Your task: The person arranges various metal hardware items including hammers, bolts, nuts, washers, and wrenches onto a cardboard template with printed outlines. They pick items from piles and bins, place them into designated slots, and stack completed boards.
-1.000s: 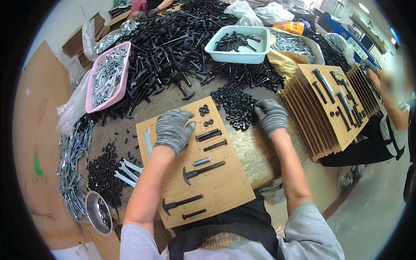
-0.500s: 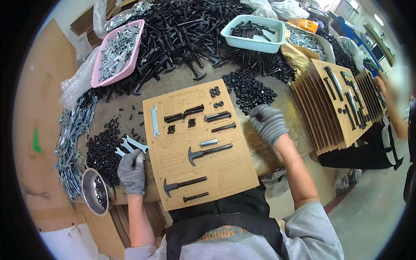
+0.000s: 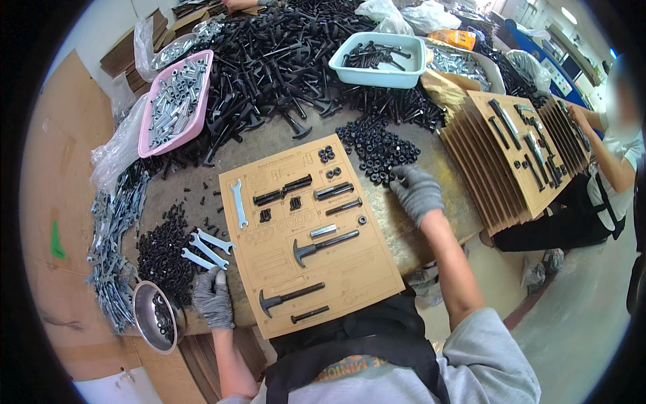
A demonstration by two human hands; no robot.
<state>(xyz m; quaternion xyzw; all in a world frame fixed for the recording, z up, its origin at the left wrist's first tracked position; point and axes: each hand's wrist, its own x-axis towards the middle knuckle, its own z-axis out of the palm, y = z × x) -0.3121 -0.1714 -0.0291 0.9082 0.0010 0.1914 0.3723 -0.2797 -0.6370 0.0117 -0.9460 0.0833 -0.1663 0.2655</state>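
Note:
A brown cardboard sheet (image 3: 350, 269) with cut-out slots lies in front of me, holding black bolts, a silver wrench (image 3: 237, 203), T-shaped black parts (image 3: 323, 244) and small nuts. My left hand (image 3: 214, 298), in a grey glove, rests at the table's near edge just below several loose silver wrenches (image 3: 205, 249); its fingers are curled and I cannot tell whether it holds one. My right hand (image 3: 416, 192), also gloved, reaches into the pile of small black nuts (image 3: 377, 145) to the right of the sheet, fingers bent on the nuts.
A pink tray (image 3: 176, 101) of silver sleeves sits far left, a teal tub (image 3: 380, 59) of black bolts at the back. A big heap of black T-bolts (image 3: 269, 60) fills the middle. A steel bowl (image 3: 153, 316) stands near left. Filled cardboard sheets (image 3: 511, 155) stack at right beside another person (image 3: 609, 155).
My left hand left the top of the sheet and dropped to the loose wrenches at the near left edge. My right hand stayed at the nut pile.

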